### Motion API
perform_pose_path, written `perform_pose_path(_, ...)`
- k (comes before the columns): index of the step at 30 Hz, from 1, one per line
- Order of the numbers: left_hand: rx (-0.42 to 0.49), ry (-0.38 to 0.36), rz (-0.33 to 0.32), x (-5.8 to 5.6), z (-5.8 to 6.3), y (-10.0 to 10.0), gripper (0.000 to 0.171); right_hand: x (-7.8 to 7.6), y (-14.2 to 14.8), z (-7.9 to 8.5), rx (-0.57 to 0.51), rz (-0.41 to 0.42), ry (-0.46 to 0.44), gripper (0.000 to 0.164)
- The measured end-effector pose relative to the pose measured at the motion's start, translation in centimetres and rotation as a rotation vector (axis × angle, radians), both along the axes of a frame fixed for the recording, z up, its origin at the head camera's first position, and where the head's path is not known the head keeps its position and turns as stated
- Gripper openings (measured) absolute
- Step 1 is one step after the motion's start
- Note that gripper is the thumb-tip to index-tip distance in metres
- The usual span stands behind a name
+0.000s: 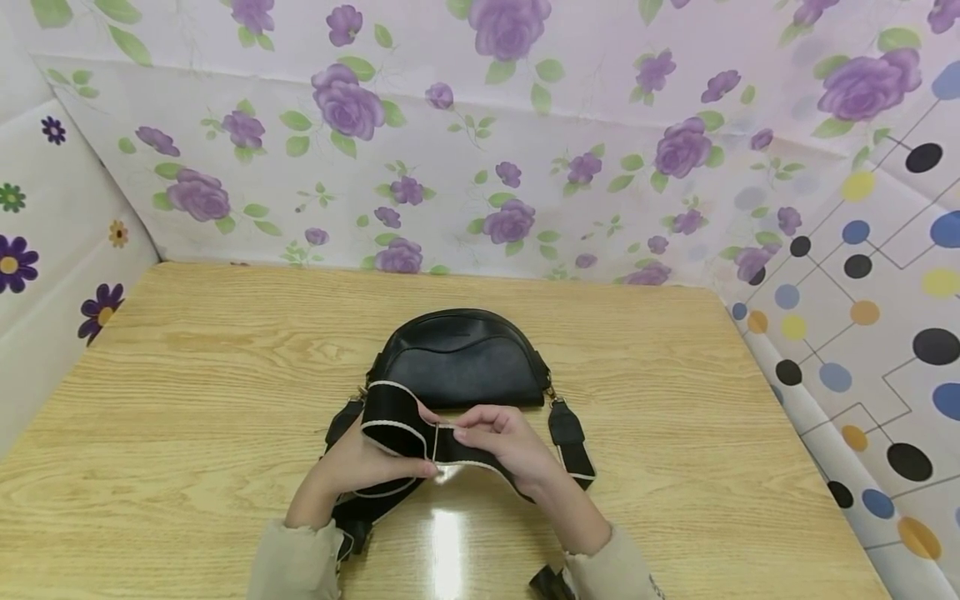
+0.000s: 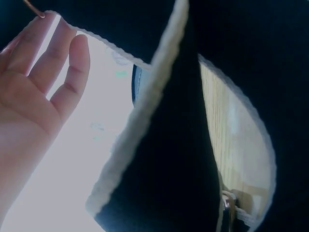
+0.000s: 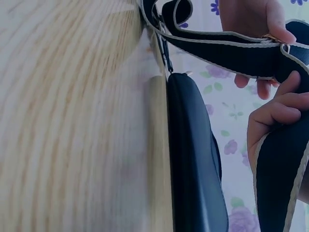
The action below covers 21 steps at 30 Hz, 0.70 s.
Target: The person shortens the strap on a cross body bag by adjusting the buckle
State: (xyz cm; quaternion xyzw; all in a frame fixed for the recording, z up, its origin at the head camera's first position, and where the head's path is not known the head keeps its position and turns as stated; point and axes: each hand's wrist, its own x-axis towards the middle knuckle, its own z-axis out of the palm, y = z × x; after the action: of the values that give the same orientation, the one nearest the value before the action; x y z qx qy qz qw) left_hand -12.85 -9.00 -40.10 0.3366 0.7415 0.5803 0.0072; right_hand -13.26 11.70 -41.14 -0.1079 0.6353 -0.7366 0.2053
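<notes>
A black half-moon shoulder bag (image 1: 465,371) lies on the table behind both hands. Its wide black strap (image 1: 468,447), edged in white, is raised in front of the bag and passes through a thin metal slider (image 1: 436,442). My left hand (image 1: 360,460) pinches the strap at the slider, with a loop of strap standing above the fingers. Just right of the slider, my right hand (image 1: 517,450) pinches the strap between thumb and fingers. The right wrist view shows the slider (image 3: 285,47) between the two hands. In the left wrist view the dark strap (image 2: 159,159) hides much.
The wooden table (image 1: 210,383) meets a flower-patterned sheet (image 1: 450,150) at the back. A leather strap end (image 1: 566,423) hangs from the bag's right ring. Dark strap pieces lie near both sleeves, and light glares off the front of the table.
</notes>
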Motion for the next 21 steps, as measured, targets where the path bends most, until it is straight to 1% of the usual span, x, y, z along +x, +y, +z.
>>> perform_pose_path(8, 0.010, 0.002, -0.016, -0.05, 0.11, 0.08, 0.045, 0.07, -0.06, -0.20, 0.000, -0.007, -0.002, 0.013)
perform_pose_path(11, 0.007, -0.001, -0.016, -0.05, 0.14, 0.13, 0.044, 0.05, -0.09, -0.21, -0.003, -0.013, 0.004, 0.015)
perform_pose_path(14, 0.003, -0.014, -0.023, -0.06, 0.11, 0.18, 0.044, 0.02, -0.20, -0.22, -0.042, -0.002, -0.006, 0.020)
perform_pose_path(17, 0.009, -0.024, -0.035, -0.10, 0.00, 0.24, 0.044, 0.04, -0.32, -0.16, -0.057, -0.005, -0.015, 0.023)
perform_pose_path(21, 0.024, -0.018, -0.042, -0.14, -0.07, 0.31, 0.044, 0.03, -0.49, -0.12, -0.075, -0.006, -0.017, 0.023)
